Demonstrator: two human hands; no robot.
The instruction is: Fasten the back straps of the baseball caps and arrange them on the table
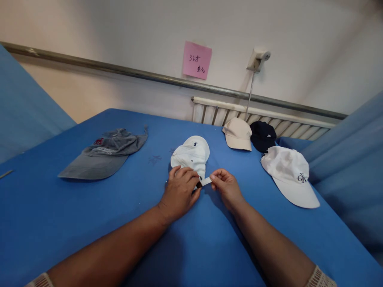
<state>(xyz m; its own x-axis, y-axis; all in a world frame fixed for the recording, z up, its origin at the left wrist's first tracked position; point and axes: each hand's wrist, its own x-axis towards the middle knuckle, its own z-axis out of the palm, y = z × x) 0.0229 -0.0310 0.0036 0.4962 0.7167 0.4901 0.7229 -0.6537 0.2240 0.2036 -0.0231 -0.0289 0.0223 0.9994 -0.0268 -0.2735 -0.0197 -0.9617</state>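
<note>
A white baseball cap (191,153) with a small dark emblem lies in the middle of the blue table (89,223), its back strap toward me. My left hand (181,191) is closed over the near edge of this cap, beside a dark buckle at the strap. Between the thumb and fingers of my right hand (226,185) is the end of the white strap (206,181), drawn out to the right. Part of the cap's near edge is hidden under my left fingers.
A grey cap (110,153) lies to the left. Toward the right are a beige cap (237,133), a navy cap (263,135) and a white cap with dark letters (289,175). Behind stand a radiator (209,111) and a metal rail (143,73); blue curtains (353,159) hang at both sides.
</note>
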